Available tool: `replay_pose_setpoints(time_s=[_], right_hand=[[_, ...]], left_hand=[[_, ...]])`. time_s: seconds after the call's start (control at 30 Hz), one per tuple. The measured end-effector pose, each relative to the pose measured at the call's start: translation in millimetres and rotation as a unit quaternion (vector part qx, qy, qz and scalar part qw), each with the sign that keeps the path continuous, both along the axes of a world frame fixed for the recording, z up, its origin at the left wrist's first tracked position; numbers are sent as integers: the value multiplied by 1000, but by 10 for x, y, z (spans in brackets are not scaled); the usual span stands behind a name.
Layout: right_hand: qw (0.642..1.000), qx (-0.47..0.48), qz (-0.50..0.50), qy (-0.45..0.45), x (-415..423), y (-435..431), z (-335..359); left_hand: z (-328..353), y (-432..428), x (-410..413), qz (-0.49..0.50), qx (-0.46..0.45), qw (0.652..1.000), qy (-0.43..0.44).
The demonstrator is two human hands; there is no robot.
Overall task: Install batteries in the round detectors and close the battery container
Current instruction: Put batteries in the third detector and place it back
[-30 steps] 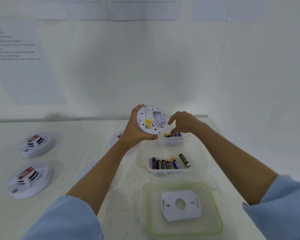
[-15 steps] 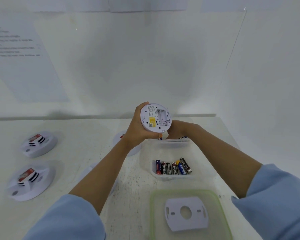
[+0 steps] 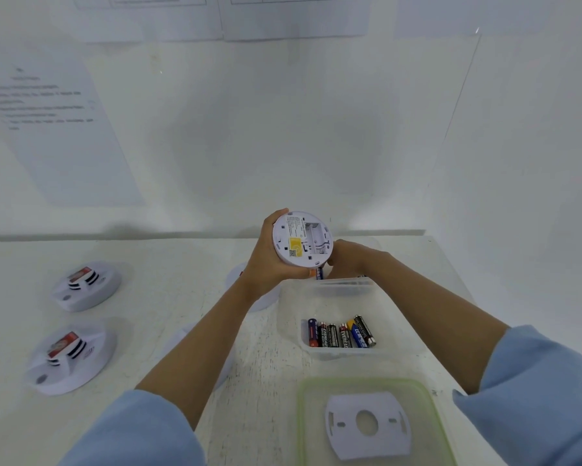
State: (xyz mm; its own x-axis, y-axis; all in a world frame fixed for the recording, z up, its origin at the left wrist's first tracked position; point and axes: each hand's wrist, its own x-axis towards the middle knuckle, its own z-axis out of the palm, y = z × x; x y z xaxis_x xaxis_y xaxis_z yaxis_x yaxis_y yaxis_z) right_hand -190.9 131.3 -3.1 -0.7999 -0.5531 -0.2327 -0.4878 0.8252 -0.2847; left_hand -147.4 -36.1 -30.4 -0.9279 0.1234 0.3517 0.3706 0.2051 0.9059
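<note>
Fetching battery. Left hand point(image 3: 266, 264) fingers clasp white round detector point(image 3: 303, 238) above tabletop point(image 3: 168, 297), bay open. Right hand point(image 3: 348, 260) at far end of clear plastic container point(image 3: 343, 355) of mixed batteries point(image 3: 341, 334); fingers hidden, grasp unclear. Next: seat one, polarity matched.

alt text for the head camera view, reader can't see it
A left hand holds a round white detector up, open battery bay facing the camera, while the right hand reaches behind it over the far end of a clear battery container. Loose batteries lie in the container; its green-rimmed lid lies nearer, bearing a white plate.
</note>
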Motion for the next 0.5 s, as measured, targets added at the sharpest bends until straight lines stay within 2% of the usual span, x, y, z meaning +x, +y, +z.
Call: replay_pose_setpoints(time_s=[0.1, 0.17, 0.3, 0.37, 0.5], right_hand=[[998, -48, -23, 21, -53, 81, 12], [986, -151, -71, 25, -71, 213, 121], [906, -392, -157, 26, 22, 443, 422], [908, -400, -124, 23, 166, 421, 530], [949, -314, -37, 15, 404, 302, 562]], left_hand=[[-10, -53, 7, -2, 6, 1000, -4], [-4, -90, 11, -4, 14, 1000, -9], [41, -63, 52, -16, 25, 999, -18], [66, -12, 79, -27, 26, 999, -22], [109, 76, 137, -52, 35, 998, -17]])
